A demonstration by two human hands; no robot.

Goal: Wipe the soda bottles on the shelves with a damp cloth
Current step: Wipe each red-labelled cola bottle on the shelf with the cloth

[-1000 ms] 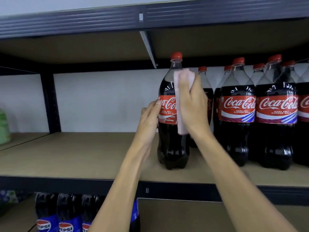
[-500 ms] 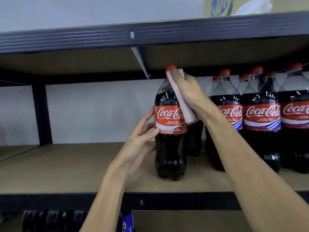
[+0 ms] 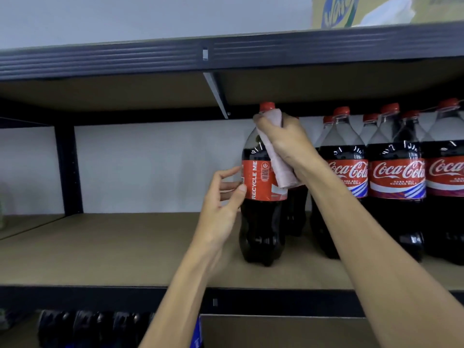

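A large cola bottle with a red cap and red label stands upright near the front of the middle shelf. Its label shows "RECYCLE ME" toward me. My right hand grips a pale pink cloth and presses it against the bottle's neck and shoulder, just under the cap. My left hand touches the label's left side with thumb and fingertips, fingers loosely bent. Several more cola bottles stand in rows to the right.
The upper shelf's dark metal beam and a diagonal brace hang close above the bottle caps. A yellow carton sits on top. Dark bottles and a cardboard box fill the lower shelf. A black upright post stands left.
The bottle has turned, its logo face giving way to the "RECYCLE ME" side. My right hand with the cloth rose from the label to the neck. The view tilted upward.
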